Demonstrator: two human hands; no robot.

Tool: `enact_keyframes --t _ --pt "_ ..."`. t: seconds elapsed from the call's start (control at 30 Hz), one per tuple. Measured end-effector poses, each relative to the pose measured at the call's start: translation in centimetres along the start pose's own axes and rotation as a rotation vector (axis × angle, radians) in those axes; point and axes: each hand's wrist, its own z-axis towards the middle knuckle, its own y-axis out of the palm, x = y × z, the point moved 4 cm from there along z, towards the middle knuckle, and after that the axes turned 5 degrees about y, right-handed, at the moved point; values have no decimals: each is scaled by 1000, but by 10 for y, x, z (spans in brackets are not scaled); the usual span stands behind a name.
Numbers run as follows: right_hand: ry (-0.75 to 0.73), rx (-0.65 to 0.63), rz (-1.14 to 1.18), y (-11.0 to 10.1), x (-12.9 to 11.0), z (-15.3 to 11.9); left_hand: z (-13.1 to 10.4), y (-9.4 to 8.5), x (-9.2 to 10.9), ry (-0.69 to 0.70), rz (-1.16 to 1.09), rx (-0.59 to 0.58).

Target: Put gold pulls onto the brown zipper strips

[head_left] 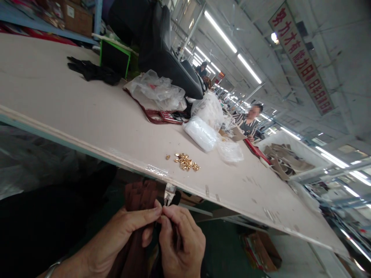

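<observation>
My left hand [127, 224] is closed around a bundle of dark brown fabric strips [141, 195], with the folded ends sticking up past the fingers. Its thumb and fingertips meet those of my right hand [184, 241], which is closed in a pinch. Whatever the right fingertips hold is too small and covered to make out. Just beyond the hands, a white metal clamp-like piece [169, 193] sits at the table's edge. On the tabletop [95, 112] lies a small pile of shiny gold metal pieces [188, 162], with a single gold piece [167, 157] apart to its left.
Behind the pile are clear plastic bags [201, 133], a red calculator [171, 117] and a black bag [171, 58]. Black cloth [92, 71] lies at the left. A person [249, 119] sits farther back. A cardboard box [263, 251] stands under the table.
</observation>
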Motion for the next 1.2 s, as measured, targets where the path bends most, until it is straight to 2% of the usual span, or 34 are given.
enact_keyframes --t 0.1,0.27,0.4,0.57,0.8,0.9,1.03,1.1,1.2 --pt "48 12 -13 1 1 -4 -2 0 0 -14 17 35" --pt "253 45 53 4 6 -9 -3 4 5 36 15 53" --pt "186 11 110 4 4 -5 2 2 8 93 40 118" --pt "271 -25 163 3 8 -3 7 3 17 210 105 118" --pt "217 30 131 5 10 -1 -1 9 16 122 39 157" --pt "139 47 74 6 9 -2 -1 6 17 160 54 164" --pt "25 80 -2 9 9 -6 0 4 16 136 44 156" --pt "44 103 4 9 10 -6 0 5 17 136 58 153" --pt "228 103 98 9 15 0 -2 8 21 175 120 120"
